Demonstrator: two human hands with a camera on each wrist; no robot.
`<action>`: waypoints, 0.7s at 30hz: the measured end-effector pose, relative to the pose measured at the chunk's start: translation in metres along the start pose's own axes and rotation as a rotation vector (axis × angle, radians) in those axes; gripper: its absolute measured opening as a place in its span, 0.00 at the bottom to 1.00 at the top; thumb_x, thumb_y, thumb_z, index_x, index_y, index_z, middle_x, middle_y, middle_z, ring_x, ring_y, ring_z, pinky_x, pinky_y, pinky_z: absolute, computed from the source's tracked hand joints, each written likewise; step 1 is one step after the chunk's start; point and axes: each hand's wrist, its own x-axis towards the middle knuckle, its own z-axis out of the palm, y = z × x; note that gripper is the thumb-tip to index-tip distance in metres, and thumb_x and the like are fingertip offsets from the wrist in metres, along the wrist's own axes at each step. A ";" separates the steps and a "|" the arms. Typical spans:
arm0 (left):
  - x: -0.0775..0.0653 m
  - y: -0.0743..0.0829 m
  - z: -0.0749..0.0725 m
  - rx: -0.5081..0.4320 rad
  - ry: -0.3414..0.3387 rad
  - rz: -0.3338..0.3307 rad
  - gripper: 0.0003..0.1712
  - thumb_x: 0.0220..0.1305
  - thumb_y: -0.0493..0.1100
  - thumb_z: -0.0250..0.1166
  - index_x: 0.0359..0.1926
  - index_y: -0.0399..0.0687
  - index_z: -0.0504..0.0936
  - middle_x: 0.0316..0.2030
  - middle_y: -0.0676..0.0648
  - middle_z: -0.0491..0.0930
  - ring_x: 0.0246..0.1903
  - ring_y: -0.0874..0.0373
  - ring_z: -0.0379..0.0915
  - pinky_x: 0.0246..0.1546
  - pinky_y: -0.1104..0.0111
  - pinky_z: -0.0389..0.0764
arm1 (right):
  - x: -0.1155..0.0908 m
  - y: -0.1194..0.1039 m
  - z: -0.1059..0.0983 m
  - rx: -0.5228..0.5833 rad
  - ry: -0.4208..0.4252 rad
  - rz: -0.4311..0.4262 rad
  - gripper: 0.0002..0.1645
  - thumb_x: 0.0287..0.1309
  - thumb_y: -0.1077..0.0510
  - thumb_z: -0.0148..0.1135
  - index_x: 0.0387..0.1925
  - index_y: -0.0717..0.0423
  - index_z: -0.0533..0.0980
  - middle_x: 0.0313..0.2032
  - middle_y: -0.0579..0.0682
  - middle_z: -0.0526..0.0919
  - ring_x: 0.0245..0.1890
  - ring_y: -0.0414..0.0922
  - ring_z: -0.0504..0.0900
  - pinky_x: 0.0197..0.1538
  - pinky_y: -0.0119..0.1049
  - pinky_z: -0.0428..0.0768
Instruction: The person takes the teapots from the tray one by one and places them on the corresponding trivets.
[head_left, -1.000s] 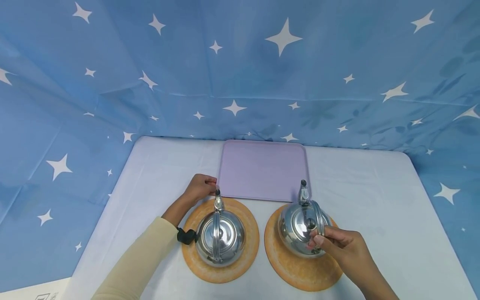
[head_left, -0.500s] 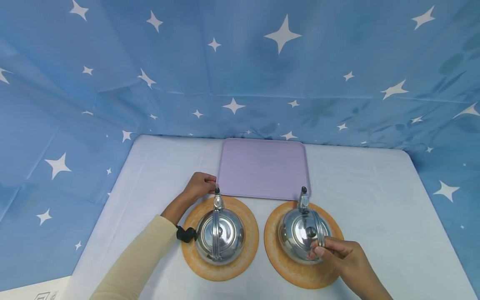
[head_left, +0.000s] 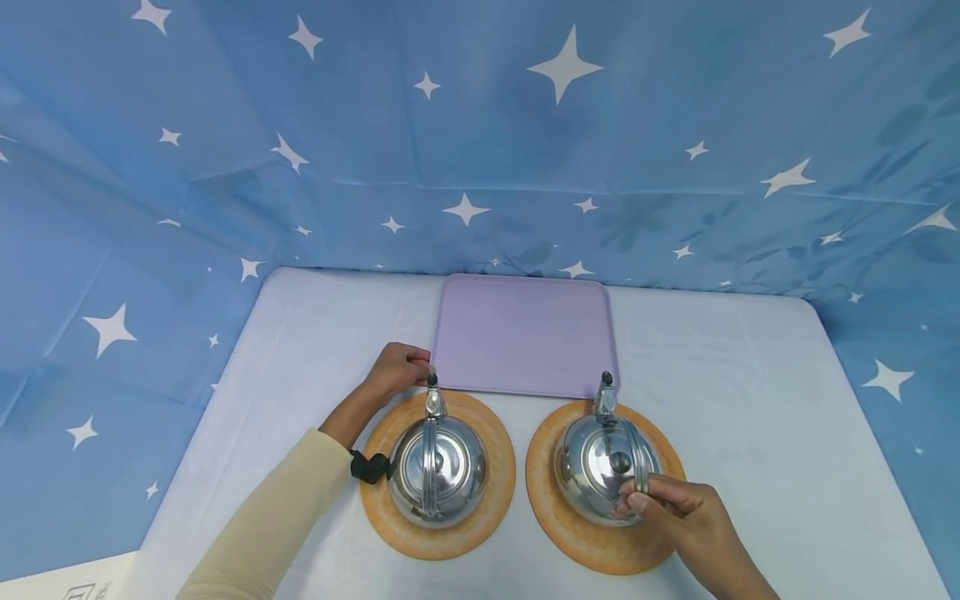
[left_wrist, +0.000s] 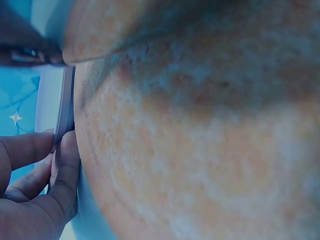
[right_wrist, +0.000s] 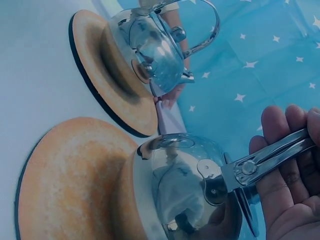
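Note:
My right hand (head_left: 693, 518) holds the metal handle of a shiny kettle (head_left: 600, 467), its fingers under the bar in the right wrist view. That kettle appears to rest on the right round orange-brown placemat (head_left: 547, 517). A matching kettle (head_left: 457, 467) stands on the left placemat (head_left: 390, 533), its spout pointing away from me. Beyond that spout, my left hand (head_left: 393, 371) pinches the near left corner of a lilac tray (head_left: 525, 333). Thumb and fingers (left_wrist: 67, 165) meet at the tray's edge in the left wrist view.
A white cloth (head_left: 750, 375) covers the table. Behind it and along the sides hangs a blue curtain (head_left: 360, 117) with white stars. The black band (head_left: 369, 467) on my left wrist sits close beside the left kettle. The two placemats lie side by side with a narrow gap.
The right kettle has come down slightly onto its placemat and toward me, my right hand still on its handle. My left hand stays at the tray corner.

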 end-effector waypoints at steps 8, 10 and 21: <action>0.001 -0.003 0.001 -0.005 0.010 -0.007 0.18 0.62 0.30 0.64 0.53 0.27 0.77 0.38 0.38 0.79 0.33 0.55 0.80 0.36 0.68 0.85 | 0.006 -0.006 0.001 -0.040 -0.034 0.018 0.10 0.64 0.75 0.54 0.43 0.75 0.78 0.38 0.58 0.86 0.42 0.44 0.85 0.47 0.35 0.83; 0.002 -0.004 0.002 -0.009 0.013 -0.001 0.18 0.62 0.30 0.64 0.53 0.26 0.77 0.37 0.38 0.79 0.32 0.54 0.80 0.36 0.68 0.85 | 0.008 -0.007 -0.001 -0.047 -0.044 0.037 0.10 0.64 0.74 0.54 0.45 0.75 0.77 0.40 0.60 0.85 0.44 0.44 0.85 0.48 0.35 0.82; 0.002 -0.011 0.004 -0.050 -0.042 -0.042 0.18 0.67 0.35 0.60 0.55 0.28 0.77 0.40 0.37 0.81 0.30 0.56 0.79 0.36 0.67 0.85 | 0.008 -0.016 -0.018 -0.301 0.201 0.241 0.18 0.73 0.58 0.50 0.52 0.68 0.77 0.42 0.49 0.86 0.44 0.39 0.84 0.47 0.24 0.80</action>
